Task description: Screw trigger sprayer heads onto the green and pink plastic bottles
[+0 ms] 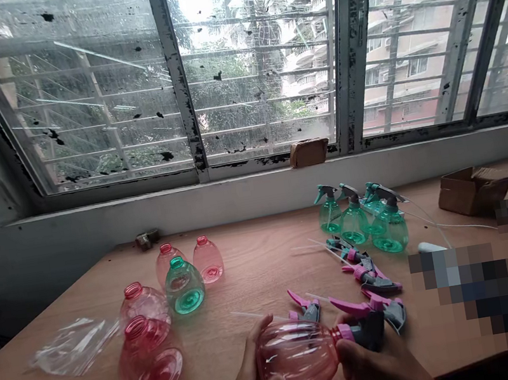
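Observation:
My left hand (pixel 256 372) is wrapped round the body of a pink spray bottle (pixel 297 359), which lies on its side with its neck to the right. At the neck, my right hand (pixel 364 352) grips the pink collar and the grey spray head (pixel 370 329). A pink trigger points up and left from that head. Just behind the bottle rests a loose pink and grey spray head (pixel 309 311). More pink and grey spray heads (pixel 371 277) with thin tubes lie farther back to the right. Part of the right hand's fingers is hidden behind the spray head.
Several open pink bottles (pixel 149 361) and an open green bottle (pixel 185 287) stand at left, near a clear plastic bag (pixel 74 347). Green bottles with spray heads (pixel 388 230) stand at the back right. A cardboard box (pixel 476 190) is farther right; windows line the wall.

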A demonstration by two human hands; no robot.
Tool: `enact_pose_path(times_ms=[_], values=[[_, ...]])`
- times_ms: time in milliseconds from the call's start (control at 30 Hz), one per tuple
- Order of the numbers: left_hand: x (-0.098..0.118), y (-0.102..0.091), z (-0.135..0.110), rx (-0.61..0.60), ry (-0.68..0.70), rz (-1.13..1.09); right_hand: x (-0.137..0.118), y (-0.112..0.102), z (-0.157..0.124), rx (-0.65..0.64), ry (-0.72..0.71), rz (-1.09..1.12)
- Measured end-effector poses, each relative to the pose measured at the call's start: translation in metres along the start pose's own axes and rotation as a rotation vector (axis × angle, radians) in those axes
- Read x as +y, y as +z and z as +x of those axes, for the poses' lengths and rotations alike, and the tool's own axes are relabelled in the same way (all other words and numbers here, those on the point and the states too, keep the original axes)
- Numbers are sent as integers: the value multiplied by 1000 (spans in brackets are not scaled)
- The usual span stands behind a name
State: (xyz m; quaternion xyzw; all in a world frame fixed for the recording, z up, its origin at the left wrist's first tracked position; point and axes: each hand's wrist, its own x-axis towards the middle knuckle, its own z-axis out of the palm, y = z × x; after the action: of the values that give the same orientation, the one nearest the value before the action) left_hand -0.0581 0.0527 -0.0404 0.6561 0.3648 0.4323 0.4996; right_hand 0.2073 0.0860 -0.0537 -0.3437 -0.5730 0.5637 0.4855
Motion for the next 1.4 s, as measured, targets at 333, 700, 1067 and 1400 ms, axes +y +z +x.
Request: enact_pose_path(times_ms=[333, 700, 1067, 1400], values=[[25, 1, -10, 2, -121, 57, -5, -2, 0, -37, -50, -62], [18, 0, -6, 28, -128, -34, -8, 1, -1, -55, -42, -31], [-2, 3, -2, -33, 36, -87, -9, 0, -1, -47, -32, -18], [-1, 1, -5, -17, -30, 61, -5, -1, -1, -49, -35, 29]])
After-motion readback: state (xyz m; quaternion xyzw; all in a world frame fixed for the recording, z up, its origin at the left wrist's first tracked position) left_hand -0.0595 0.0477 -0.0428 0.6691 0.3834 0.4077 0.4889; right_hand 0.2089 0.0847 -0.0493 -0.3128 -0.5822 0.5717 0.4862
